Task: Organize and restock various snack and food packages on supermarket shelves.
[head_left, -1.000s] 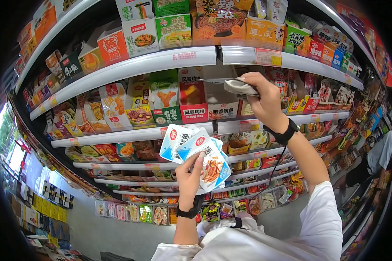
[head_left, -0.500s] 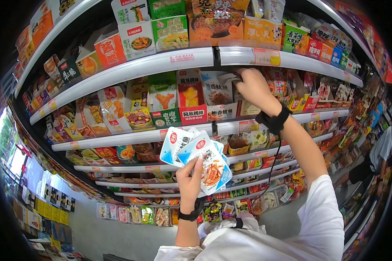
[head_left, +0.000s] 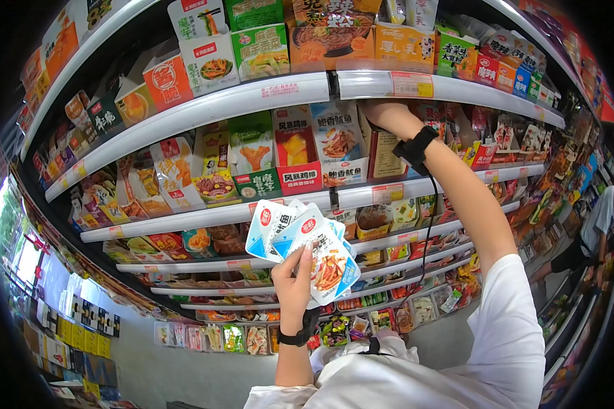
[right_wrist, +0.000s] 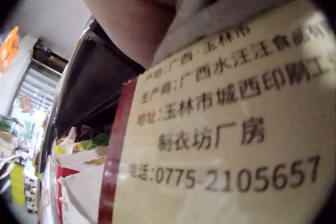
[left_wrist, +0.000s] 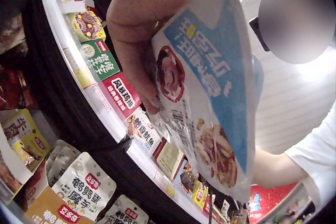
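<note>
My left hand (head_left: 293, 286) pinches a fan of several white-and-blue snack packets (head_left: 331, 266) in front of the shelves. In the left wrist view, one of these packets (left_wrist: 210, 92) shows its printed face close up. My right hand (head_left: 387, 117) reaches under the upper shelf edge, its fingers hidden there. The right wrist view shows a bunched grey cloth (right_wrist: 231, 16) against that hand, above a cream-labelled package (right_wrist: 210, 129). Just left of the hand, a grey-white squid snack packet (head_left: 339, 129) stands upright in a white display box (head_left: 346, 173).
A red display box (head_left: 299, 176) and a green one (head_left: 257, 185) stand to the left on the same shelf. The white shelf edge (head_left: 450, 87) runs above the right wrist. A thin black cable (head_left: 430, 238) hangs from the right wristband. Another person (head_left: 580, 252) is at the far right.
The right hand first held a packet along with the grey cloth. That packet now stands in the white box, and the hand has moved deeper under the shelf. The left hand keeps its packets.
</note>
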Demonstrator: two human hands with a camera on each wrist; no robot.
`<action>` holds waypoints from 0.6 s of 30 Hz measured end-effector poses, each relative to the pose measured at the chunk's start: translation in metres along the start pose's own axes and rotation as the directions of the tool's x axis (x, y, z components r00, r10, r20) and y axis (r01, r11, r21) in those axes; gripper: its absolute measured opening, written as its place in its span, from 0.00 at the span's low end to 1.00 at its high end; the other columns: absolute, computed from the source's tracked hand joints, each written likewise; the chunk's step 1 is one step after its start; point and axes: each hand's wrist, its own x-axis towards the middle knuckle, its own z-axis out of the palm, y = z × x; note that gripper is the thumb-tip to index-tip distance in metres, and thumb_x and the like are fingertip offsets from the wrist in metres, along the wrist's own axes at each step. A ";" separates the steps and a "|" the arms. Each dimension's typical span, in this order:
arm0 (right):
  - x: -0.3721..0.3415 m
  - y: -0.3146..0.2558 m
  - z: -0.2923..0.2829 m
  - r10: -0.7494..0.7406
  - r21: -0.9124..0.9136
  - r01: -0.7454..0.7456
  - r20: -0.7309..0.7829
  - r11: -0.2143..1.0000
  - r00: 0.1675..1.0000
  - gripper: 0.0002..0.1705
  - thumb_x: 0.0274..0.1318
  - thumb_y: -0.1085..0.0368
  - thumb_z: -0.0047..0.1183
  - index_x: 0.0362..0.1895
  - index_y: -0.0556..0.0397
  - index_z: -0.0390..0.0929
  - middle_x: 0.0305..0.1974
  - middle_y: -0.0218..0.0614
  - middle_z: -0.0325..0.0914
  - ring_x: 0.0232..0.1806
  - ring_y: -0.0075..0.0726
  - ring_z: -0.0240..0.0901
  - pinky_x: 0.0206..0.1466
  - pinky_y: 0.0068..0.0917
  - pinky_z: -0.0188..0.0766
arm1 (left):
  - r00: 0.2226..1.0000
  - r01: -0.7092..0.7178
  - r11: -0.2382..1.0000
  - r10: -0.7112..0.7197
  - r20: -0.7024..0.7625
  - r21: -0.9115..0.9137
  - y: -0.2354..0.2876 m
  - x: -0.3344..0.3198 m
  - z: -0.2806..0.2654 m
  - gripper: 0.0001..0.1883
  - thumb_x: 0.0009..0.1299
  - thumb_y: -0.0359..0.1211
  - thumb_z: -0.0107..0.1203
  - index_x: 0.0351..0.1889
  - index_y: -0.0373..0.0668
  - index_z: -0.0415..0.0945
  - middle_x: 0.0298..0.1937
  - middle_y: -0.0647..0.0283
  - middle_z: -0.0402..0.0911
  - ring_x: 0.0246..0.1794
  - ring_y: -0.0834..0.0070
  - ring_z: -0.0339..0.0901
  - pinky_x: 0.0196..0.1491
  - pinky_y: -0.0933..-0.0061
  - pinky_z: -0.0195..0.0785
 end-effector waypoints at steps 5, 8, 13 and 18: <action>0.003 0.006 0.007 0.015 0.134 -0.020 0.043 0.991 0.999 0.17 0.54 0.59 0.43 0.47 0.49 0.74 0.48 0.44 0.73 0.53 0.47 0.66 0.56 0.39 0.61 | 1.000 0.004 1.000 -0.004 0.001 -0.005 -0.001 -0.001 -0.001 0.13 0.68 0.32 0.50 0.41 0.31 0.77 0.31 0.60 0.81 0.30 0.86 0.69 0.36 0.82 0.63; 0.003 -0.001 -0.012 -0.011 0.198 -0.033 0.214 0.980 0.977 0.19 0.55 0.57 0.44 0.49 0.49 0.73 0.50 0.43 0.72 0.55 0.46 0.65 0.58 0.37 0.59 | 1.000 0.000 1.000 0.000 -0.002 0.003 0.001 -0.002 -0.002 0.13 0.68 0.32 0.51 0.41 0.31 0.77 0.31 0.61 0.81 0.30 0.85 0.69 0.37 0.82 0.63; 0.012 0.009 0.003 -0.152 0.265 0.069 0.307 0.962 0.939 0.22 0.53 0.54 0.48 0.52 0.48 0.71 0.52 0.41 0.71 0.57 0.42 0.64 0.60 0.33 0.58 | 0.999 -0.031 0.999 0.032 -0.009 0.040 0.000 -0.002 -0.002 0.13 0.68 0.32 0.51 0.41 0.31 0.77 0.32 0.60 0.81 0.31 0.85 0.69 0.37 0.82 0.63; 0.020 0.007 -0.012 -0.110 0.422 -0.095 0.437 0.902 0.893 0.23 0.53 0.53 0.50 0.52 0.47 0.70 0.53 0.38 0.71 0.56 0.39 0.64 0.60 0.32 0.58 | 0.999 -0.016 0.999 0.018 -0.027 0.043 0.004 -0.002 -0.002 0.12 0.67 0.32 0.51 0.41 0.31 0.78 0.32 0.60 0.82 0.31 0.85 0.71 0.37 0.82 0.63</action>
